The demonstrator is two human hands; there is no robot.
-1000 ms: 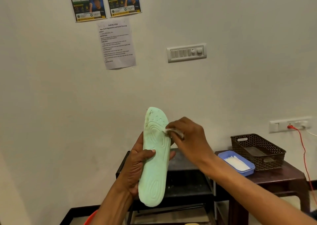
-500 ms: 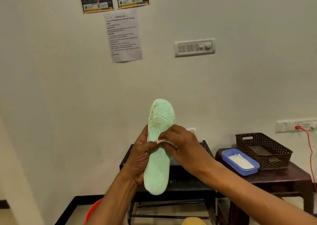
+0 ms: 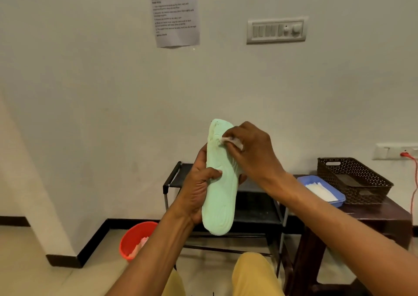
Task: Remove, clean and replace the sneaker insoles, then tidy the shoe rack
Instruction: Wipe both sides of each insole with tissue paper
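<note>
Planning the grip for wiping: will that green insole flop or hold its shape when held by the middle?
Probably holds its shape: the insole looks straight though the left hand grips only its middle. Likely light: one hand suffices. May flex where the right hand presses the wipe.

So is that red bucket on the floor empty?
Not empty: the red bucket holds pale crumpled material, visible just inside its rim.

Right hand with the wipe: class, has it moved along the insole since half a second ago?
Yes. The right hand slid its wipe up the insole, from beside the thumb of the left hand toward the toe end.
</note>
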